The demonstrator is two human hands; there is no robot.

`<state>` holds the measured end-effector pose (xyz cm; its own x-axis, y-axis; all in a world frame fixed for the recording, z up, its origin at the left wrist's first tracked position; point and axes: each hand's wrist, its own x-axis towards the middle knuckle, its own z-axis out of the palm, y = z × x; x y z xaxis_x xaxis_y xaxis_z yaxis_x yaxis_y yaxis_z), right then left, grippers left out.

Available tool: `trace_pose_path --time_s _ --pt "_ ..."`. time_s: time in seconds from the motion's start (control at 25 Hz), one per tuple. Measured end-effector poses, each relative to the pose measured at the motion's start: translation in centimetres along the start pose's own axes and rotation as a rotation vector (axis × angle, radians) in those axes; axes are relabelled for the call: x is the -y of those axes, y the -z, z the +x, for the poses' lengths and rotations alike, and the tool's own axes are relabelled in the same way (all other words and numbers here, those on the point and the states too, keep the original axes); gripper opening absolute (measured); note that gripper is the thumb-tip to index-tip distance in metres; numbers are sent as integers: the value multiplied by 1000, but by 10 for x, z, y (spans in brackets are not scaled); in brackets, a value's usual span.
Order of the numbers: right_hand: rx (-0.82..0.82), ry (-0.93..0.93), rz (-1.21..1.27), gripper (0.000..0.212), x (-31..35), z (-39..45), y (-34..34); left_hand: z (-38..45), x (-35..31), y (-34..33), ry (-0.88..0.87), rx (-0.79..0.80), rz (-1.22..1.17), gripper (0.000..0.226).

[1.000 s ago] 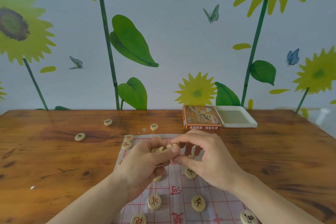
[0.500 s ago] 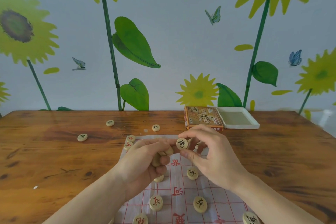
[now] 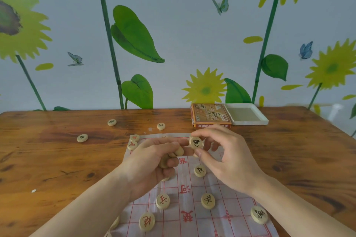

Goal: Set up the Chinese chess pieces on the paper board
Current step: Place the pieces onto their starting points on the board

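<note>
Right hand [image 3: 229, 159]: grip closed in a pinch, thumb and forefinger on one black-marked piece [image 3: 196, 142], held face-up above the far end of the paper board [image 3: 217, 215]. Left hand [image 3: 154, 161]: fingers curled round several pieces [image 3: 174, 155], just at 9 o'clock of the pinched one. Board lies on the wooden bench [image 3: 57, 159]. On the board: black pieces at centre [image 3: 200, 170] and nearer [image 3: 208, 200], red pieces at 7 o'clock [image 3: 163, 201]. Three loose pieces [image 3: 82, 138] on the bench at 10 o'clock. Open box [image 3: 211, 115] at 12 o'clock.
</note>
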<state>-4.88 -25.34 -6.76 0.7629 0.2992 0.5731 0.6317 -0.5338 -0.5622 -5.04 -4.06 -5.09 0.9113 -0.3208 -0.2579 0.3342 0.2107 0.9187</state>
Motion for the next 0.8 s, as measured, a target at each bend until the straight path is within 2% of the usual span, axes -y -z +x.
trace_pose_path --time_s 0.24,0.4,0.6,0.72,0.8 --pt "58 -61 -51 30 5 -50 33 -16 13 -18 52 200 158 35" --pt "190 -86 -83 28 16 -84 52 -25 13 -28 -99 333 369 47" --pt "352 34 -260 18 18 -90 44 -29 19 -34 -138 304 423 51" --pt "371 31 -319 12 14 -92 41 -30 19 -32 -101 254 400 32" --pt "305 38 -339 10 14 -92 44 -30 18 -33 -92 245 407 26"
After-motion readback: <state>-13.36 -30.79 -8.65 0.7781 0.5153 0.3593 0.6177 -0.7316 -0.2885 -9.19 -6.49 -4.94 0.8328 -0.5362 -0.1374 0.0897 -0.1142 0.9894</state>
